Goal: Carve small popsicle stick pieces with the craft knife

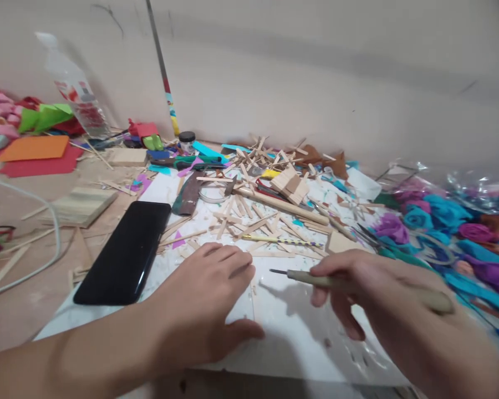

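My left hand [210,302] rests palm down on the white board [249,354], its thumb spread away from the bent fingers, with nothing seen in it. Beside it on the right, my right hand [382,299] holds a thin tool with a long grey-green handle [322,281]; its dark metal tip points left, above the board. A black phone [127,255] lies to the left of my left hand. Just beyond both hands are a yellow patterned pencil [280,241] and many thin wooden sticks [255,224].
A wooden-handled hammer [280,205] lies behind the sticks. Paper flowers [436,213] and plastic wrap fill the right side. A clear bottle [77,88] stands at the back left, near orange paper [34,148]. A white cable [52,213] curves along the left.
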The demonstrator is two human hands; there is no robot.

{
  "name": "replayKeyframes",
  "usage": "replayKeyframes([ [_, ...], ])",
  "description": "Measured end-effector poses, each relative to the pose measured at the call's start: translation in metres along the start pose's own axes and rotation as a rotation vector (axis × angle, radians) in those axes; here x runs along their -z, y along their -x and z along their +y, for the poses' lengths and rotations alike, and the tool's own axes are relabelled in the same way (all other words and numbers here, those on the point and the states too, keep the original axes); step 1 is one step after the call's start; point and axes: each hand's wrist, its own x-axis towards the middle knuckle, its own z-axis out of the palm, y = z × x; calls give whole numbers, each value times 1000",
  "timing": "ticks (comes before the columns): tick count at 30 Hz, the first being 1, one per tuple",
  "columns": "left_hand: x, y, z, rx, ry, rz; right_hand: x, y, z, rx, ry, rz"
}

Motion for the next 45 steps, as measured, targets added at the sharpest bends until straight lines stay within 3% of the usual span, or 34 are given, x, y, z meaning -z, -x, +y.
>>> replayKeyframes([
  [3,0,0,2,-9,67,1,-25,-15,-13,-9,2,-13],
  [9,0,-2,4,21,89,33,-45,-7,-1,-241,-65,-3],
  [12,0,-2,6,27,74,47,-45,-8,3,-191,61,-5],
  [17,0,-2,6,40,98,39,-39,-13,12,-105,127,-137],
  [23,0,0,5,37,93,39,-44,-13,16,-51,149,-2],
  [30,1,-2,5,44,89,12,-41,-13,20,-65,147,-9],
  [36,1,-1,5,34,73,25,-36,-14,12,-68,135,-154],
  [41,1,-2,5,14,63,38,-37,-17,9,-67,89,-195],
  [45,3,-3,5,22,51,24,-41,-15,6,-147,-53,-132],
])
